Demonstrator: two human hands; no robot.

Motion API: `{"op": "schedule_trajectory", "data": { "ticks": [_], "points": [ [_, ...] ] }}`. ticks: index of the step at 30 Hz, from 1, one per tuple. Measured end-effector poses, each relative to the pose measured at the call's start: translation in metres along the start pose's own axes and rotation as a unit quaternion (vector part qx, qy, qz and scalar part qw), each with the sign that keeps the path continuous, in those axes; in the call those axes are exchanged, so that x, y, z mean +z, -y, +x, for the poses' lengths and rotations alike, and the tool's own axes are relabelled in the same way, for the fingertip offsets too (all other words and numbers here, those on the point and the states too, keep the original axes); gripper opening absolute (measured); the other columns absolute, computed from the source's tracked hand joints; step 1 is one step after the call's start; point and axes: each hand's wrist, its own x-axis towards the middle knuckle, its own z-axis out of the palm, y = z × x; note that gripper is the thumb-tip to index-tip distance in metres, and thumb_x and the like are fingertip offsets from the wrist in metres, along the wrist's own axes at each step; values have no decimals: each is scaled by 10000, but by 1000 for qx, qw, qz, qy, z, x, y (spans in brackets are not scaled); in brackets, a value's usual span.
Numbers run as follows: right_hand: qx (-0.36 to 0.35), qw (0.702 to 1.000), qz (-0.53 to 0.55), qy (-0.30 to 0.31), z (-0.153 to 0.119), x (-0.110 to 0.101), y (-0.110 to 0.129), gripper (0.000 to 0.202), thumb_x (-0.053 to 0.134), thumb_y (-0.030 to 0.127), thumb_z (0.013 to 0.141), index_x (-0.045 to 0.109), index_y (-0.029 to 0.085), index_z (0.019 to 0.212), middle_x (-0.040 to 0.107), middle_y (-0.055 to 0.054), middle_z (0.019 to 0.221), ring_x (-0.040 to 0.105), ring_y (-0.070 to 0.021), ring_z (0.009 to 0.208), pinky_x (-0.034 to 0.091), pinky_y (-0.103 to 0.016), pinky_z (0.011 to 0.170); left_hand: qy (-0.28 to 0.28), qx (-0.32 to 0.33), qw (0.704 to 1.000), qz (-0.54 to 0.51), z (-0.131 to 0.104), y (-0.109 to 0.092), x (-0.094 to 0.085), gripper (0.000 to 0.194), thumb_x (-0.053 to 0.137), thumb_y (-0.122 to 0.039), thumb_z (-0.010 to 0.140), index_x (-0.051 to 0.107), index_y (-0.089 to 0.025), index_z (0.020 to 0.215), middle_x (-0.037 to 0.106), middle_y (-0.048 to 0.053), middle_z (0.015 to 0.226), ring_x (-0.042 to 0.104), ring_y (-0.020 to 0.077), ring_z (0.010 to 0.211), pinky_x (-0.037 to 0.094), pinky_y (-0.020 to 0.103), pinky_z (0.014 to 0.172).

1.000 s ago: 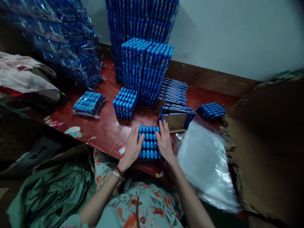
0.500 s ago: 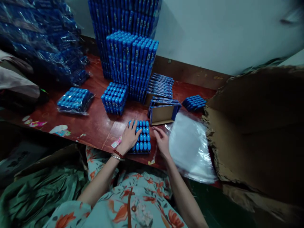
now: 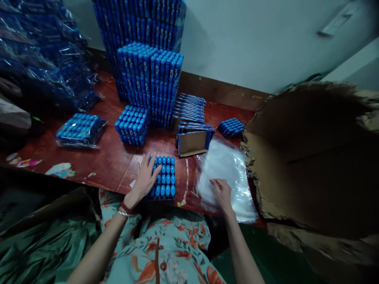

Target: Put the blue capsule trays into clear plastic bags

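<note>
A block of blue capped bottles [image 3: 167, 179] stands at the front edge of the red table. My left hand [image 3: 145, 175] rests on its left side with the fingers spread. To the right, my right hand [image 3: 221, 191] is over a pile of clear plastic bags [image 3: 233, 169], its fingers pinched together at the bags' left part; whether film is between them is too small to tell. Just behind, an open blue box [image 3: 194, 142] with a brown inside stands on its side.
Tall stacks of blue bottles [image 3: 149, 83] stand at the back, with a smaller block [image 3: 132, 125] before them. A wrapped pack [image 3: 79, 129] lies left. Folded boxes [image 3: 190, 107], another blue block [image 3: 231, 127] and a large cardboard carton [image 3: 296, 157] are further right.
My right hand has moved right, from beside the bottle block onto the plastic bags, and its fingers have closed. My left hand stays on the block. The view has shifted slightly.
</note>
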Motion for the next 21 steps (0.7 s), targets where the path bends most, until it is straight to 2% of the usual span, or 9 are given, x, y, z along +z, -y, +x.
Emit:
{"op": "schedule_trajectory", "data": {
  "ticks": [2,4,9,12,13,14,17,19,21],
  "points": [
    [-17,1000,-6,7,12,-13,5,361,424,424,898,688,200,796,679,-79,775,545,-231,821,393,-348,745,8,50,999,-16,0,-11,-9,543,326,-468,946,331,-203,1420,259,142,1522,218,292,1412,208,546,1127],
    [-49,997,-25,49,23,-27,14,300,475,386,884,694,213,772,692,-71,778,556,-235,821,377,-355,754,37,120,992,-18,2,-28,-12,529,364,-459,940,343,-218,1411,281,128,1515,257,269,1401,252,486,1132],
    [-117,972,-93,179,33,-48,39,179,551,296,852,659,205,742,687,-55,782,584,-229,805,372,-351,755,170,277,946,18,18,-79,4,586,468,-405,917,276,-223,1440,258,128,1528,193,279,1423,237,492,1137],
    [-95,956,-56,271,27,-46,38,225,592,423,820,663,209,816,679,-50,807,595,-224,795,401,-339,738,278,293,912,65,31,-97,17,612,558,-412,870,349,-196,1403,316,146,1501,231,329,1403,259,521,1113],
    [-77,957,-24,278,25,-44,32,279,590,472,809,665,209,870,677,-55,837,597,-219,794,416,-333,731,305,287,904,82,36,-100,20,598,577,-409,858,385,-190,1381,349,151,1482,257,347,1390,282,532,1094],
    [-57,964,5,258,23,-41,25,343,587,513,796,660,206,931,672,-64,877,596,-216,795,428,-331,730,320,281,900,94,40,-100,21,575,583,-400,855,414,-183,1361,382,157,1461,290,358,1373,304,535,1074],
    [-17,993,32,109,22,-27,-3,458,606,575,739,638,193,991,641,-89,950,571,-221,810,438,-353,757,311,279,905,86,51,-95,20,511,543,-361,886,442,-148,1340,431,176,1418,399,330,1311,359,481,1043],
    [-10,999,25,46,23,-15,-19,423,572,593,742,639,191,854,627,-82,871,552,-223,791,431,-361,755,292,284,912,51,57,-89,17,485,492,-346,914,437,-128,1344,438,179,1410,442,283,1284,377,410,1041],
    [-2,999,27,24,26,-6,-29,430,458,589,803,592,193,703,604,-71,753,541,-217,753,427,-352,727,270,280,921,19,62,-81,15,464,458,-344,929,436,-140,1346,447,161,1407,445,246,1286,376,364,1047]
  ]
}}
